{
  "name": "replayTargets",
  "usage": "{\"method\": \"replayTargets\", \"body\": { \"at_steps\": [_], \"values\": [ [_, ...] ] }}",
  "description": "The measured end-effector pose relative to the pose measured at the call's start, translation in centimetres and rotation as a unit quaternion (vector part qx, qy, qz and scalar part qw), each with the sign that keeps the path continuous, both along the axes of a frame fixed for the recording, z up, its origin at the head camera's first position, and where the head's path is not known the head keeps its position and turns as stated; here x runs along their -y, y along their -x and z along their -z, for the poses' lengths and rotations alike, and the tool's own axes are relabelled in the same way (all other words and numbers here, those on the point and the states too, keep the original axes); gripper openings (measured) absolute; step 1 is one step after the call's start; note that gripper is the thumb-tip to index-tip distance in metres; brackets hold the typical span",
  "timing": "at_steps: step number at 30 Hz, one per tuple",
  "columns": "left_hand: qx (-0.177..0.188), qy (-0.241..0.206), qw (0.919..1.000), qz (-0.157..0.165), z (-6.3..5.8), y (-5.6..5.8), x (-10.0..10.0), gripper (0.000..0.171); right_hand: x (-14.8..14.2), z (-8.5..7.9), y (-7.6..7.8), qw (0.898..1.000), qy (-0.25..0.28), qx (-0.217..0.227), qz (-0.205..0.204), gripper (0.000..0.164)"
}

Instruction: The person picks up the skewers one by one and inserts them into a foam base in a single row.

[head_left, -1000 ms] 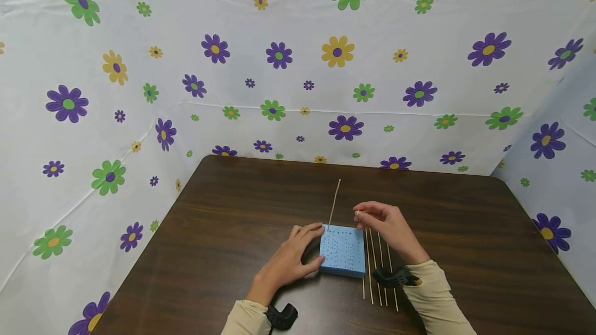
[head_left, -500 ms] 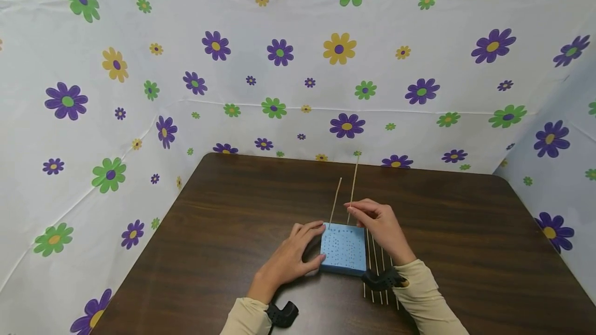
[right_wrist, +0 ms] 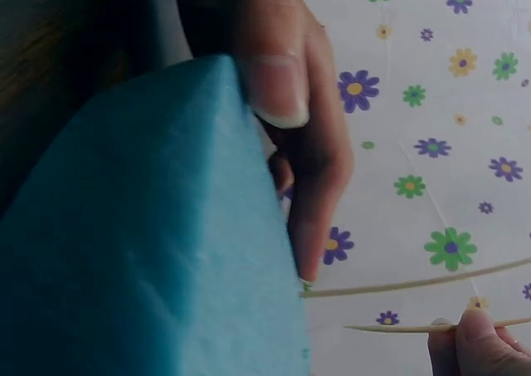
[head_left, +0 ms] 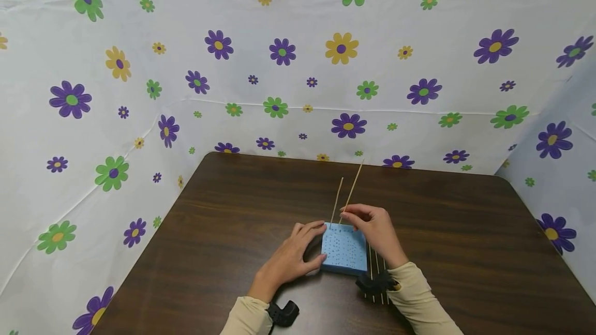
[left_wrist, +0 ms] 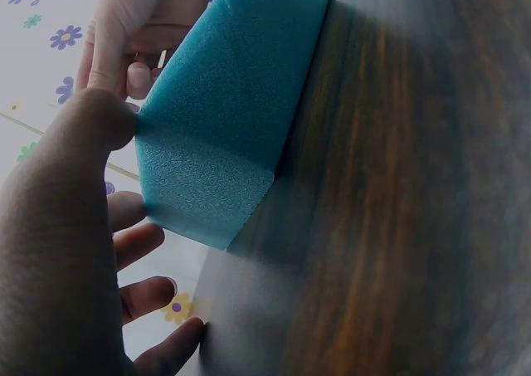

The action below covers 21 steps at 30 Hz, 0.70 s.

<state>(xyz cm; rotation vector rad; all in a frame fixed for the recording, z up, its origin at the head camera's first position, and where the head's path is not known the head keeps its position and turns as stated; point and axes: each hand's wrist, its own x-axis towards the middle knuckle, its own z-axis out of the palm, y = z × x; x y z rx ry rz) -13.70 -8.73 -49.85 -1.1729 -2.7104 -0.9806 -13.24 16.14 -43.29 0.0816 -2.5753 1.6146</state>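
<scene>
My left hand [head_left: 289, 258] grips the left side of a light-blue foam block [head_left: 343, 252], whose top is dotted with small holes. Its thumb and fingers meet the block's edges in the left wrist view. Out of the block's back left part rises one thin wooden skewer [head_left: 336, 201]. My right hand [head_left: 376, 229] pinches a second skewer [head_left: 355, 182] low down, over the block's back edge. In the right wrist view this held skewer's pointed tip [right_wrist: 358, 329] is apart from the foam, below the standing skewer [right_wrist: 415, 285].
Several more skewers [head_left: 370, 261] lie side by side on the dark wooden table [head_left: 242, 200], right of the block and partly under my right forearm. A flowered white cloth [head_left: 288, 19] hangs behind the table and along its sides.
My right hand has come left from the block's back right corner toward the standing skewer. The pinched skewer swung upright and now leans right. My left hand has stayed on the block.
</scene>
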Motion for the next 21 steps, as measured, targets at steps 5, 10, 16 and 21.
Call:
{"method": "replayTargets", "body": {
  "at_steps": [5,10,16,21],
  "values": [
    [-0.01,0.001,0.9999,-0.001,0.0,0.0,0.0,0.064,0.7,0.3,-0.1,1.0,-0.028,0.001,0.007,0.019],
    [-0.01,0.001,1.0,0.0,0.0,0.0,0.1,0.064,1.1,0.3,-0.3,0.999,-0.042,-0.014,0.011,0.017],
    [-0.004,0.001,1.0,0.0,0.0,0.0,0.0,0.064,1.3,0.4,-0.3,0.998,-0.053,-0.026,0.008,0.016],
    [-0.013,-0.002,0.9999,0.001,0.1,-0.1,0.1,0.063,1.4,0.5,-0.3,0.998,-0.058,-0.029,0.007,0.016]
  ]
}}
